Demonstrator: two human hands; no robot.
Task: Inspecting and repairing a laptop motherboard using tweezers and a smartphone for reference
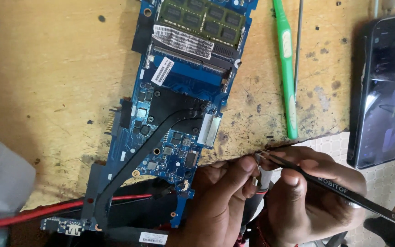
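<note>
- Scarred, stained wooden workbench (pixel 60 82) fills the view, with pale patterned floor showing past its chipped edge at lower right.
- A blue laptop motherboard (pixel 179 123) lies lengthwise from the top edge down toward the person; a black heat pipe (pixel 138 155) curves across it, and green memory modules (pixel 202 18) sit at its far end.
- The left hand (pixel 220 201) pinches a small metallic part (pixel 258 160) between fingertips, just off the board's lower right corner.
- The right hand (pixel 316 192) is closed round black tweezers (pixel 344 192); their long axis runs from lower right up-left, tips touching that part.
- Both hands meet at the part, the left nearer the board.
- A green toothbrush (pixel 286 68), a thin metal rod (pixel 298 41), a dark smartphone (pixel 385 87) and a red cable (pixel 46 211) lie around.
</note>
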